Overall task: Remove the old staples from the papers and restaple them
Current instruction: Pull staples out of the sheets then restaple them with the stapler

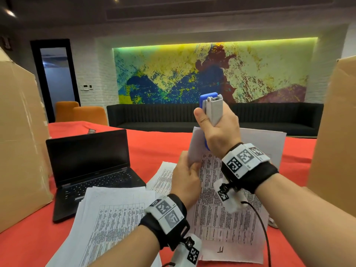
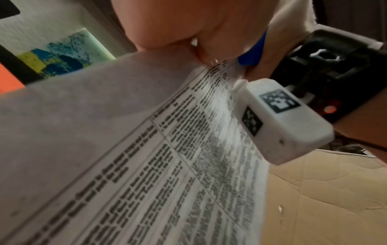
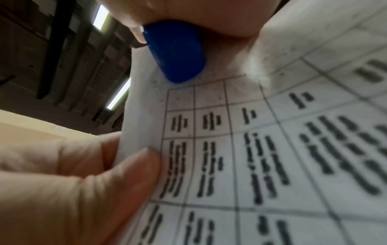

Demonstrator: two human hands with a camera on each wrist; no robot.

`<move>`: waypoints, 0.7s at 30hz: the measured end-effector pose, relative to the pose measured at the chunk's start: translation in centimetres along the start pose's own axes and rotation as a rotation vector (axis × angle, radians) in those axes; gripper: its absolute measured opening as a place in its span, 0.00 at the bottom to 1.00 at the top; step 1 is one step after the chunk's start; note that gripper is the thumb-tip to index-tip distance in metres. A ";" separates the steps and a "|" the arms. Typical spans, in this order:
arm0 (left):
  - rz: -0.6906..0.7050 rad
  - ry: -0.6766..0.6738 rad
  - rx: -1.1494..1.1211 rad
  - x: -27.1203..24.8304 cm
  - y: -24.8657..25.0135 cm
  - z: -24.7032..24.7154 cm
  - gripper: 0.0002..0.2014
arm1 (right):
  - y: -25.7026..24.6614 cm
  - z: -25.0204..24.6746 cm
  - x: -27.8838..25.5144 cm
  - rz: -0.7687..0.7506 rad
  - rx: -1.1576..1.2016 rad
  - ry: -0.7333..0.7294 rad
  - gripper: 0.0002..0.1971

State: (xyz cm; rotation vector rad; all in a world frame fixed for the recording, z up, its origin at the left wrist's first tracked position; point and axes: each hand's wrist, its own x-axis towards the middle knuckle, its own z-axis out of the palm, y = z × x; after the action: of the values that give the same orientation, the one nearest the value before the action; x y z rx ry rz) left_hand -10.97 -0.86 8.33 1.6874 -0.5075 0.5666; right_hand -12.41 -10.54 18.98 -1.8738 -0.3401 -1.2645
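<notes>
- The printed papers (image 1: 221,199) are held raised above the red desk (image 1: 154,147), their top corner lifted.
- That corner is pinched by the left hand (image 1: 185,182), thumb on the printed face.
- A blue and grey stapler (image 1: 212,112) is held upright over the corner, the right hand (image 1: 219,132) wrapped round it.
- A loose stack of sheets (image 1: 107,218) lies beside a laptop (image 1: 90,166).
</notes>
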 end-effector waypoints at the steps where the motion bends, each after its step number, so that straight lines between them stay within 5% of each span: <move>1: 0.009 -0.001 -0.005 -0.2 0.1 -0.1 0.04 | -0.1 0.2 0.1 0.003 -0.019 0.001 0.20; 6: -0.069 -0.047 0.020 -0.1 -0.2 -0.3 0.04 | 0.5 0.8 0.4 0.056 -0.139 -0.062 0.20; 14: -0.521 -0.087 0.058 3.4 -7.2 -4.7 0.12 | 4.4 0.5 0.1 0.260 0.013 -0.036 0.14; 21: -0.734 -0.139 0.621 7.9 -11.5 -17.0 0.18 | 13.2 1.0 -7.6 0.780 -0.207 -0.534 0.15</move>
State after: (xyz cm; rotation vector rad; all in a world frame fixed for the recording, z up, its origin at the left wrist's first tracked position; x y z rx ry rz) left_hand 0.66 17.74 7.05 2.3347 0.2450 0.0532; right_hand -7.05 -16.31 5.86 -2.1819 0.2559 -0.2776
